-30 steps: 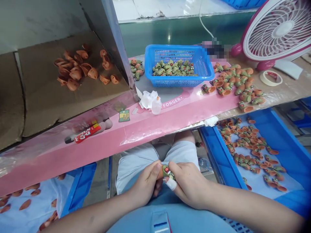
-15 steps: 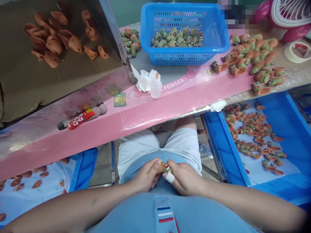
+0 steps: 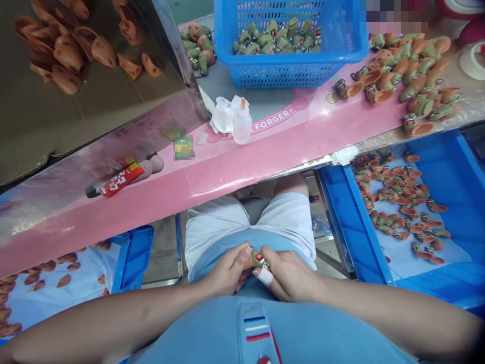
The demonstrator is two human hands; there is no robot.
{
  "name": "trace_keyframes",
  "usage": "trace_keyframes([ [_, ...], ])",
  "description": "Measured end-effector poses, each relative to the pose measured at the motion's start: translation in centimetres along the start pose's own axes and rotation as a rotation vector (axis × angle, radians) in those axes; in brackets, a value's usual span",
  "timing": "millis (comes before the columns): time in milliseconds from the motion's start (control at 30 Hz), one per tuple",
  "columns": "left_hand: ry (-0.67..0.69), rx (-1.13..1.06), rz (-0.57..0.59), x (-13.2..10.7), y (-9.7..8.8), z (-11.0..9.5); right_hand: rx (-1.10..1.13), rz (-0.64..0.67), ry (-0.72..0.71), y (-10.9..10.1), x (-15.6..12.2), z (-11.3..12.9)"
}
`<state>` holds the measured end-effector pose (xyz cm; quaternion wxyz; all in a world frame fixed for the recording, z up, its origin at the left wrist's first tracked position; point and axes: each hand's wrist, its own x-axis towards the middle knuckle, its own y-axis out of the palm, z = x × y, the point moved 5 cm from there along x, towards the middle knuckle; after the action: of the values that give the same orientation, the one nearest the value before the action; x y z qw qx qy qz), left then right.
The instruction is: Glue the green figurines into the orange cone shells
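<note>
Low in front of my belly, my left hand (image 3: 227,270) and my right hand (image 3: 290,273) both grip a small green moulded figure (image 3: 259,260) with a red patch on it. Its orange end points towards my left hand and is partly hidden by my fingers. A white bandage (image 3: 265,276) wraps one finger of my right hand. Much of the figure's underside is hidden. Both hands rest just above my light shorts (image 3: 215,227).
A pink-covered bench (image 3: 242,162) runs ahead, holding a blue basket (image 3: 291,71) of green figures, loose figures, a plastic bottle (image 3: 241,126) and a red tube (image 3: 121,179). Blue crates stand either side: right (image 3: 352,222), left (image 3: 132,258). Orange pieces lie on cardboard (image 3: 87,126).
The whole scene has shifted up and slightly left in view, with the basket now cut off by the top edge. My hands remain close together on the same figure.
</note>
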<state>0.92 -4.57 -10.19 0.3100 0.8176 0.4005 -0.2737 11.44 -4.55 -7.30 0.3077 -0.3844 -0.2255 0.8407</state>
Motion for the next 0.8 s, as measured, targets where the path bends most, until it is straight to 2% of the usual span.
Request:
trace_keyframes([
  [167,0.016,0.004,-0.027,-0.1,0.1,-0.2,-0.012,0.030,0.006,0.0,0.1,0.1],
  [267,0.055,0.007,-0.083,0.0,-0.1,-0.5,-0.017,0.026,-0.003,-0.4,0.4,0.1],
  [333,0.098,0.017,-0.124,0.0,-0.3,-0.9,-0.015,-0.013,-0.029,-0.9,0.6,0.1],
  [433,0.142,0.042,-0.116,-0.1,-0.4,-1.7,-0.001,-0.113,-0.098,-1.7,0.5,0.1],
  [567,0.128,0.032,-0.109,-0.1,-0.5,-2.2,-0.038,-0.225,-0.172,-2.4,0.1,0.2],
  [800,0.076,0.103,-0.100,0.3,-0.5,-2.2,-0.127,-0.272,-0.148,-2.4,0.0,0.4],
])
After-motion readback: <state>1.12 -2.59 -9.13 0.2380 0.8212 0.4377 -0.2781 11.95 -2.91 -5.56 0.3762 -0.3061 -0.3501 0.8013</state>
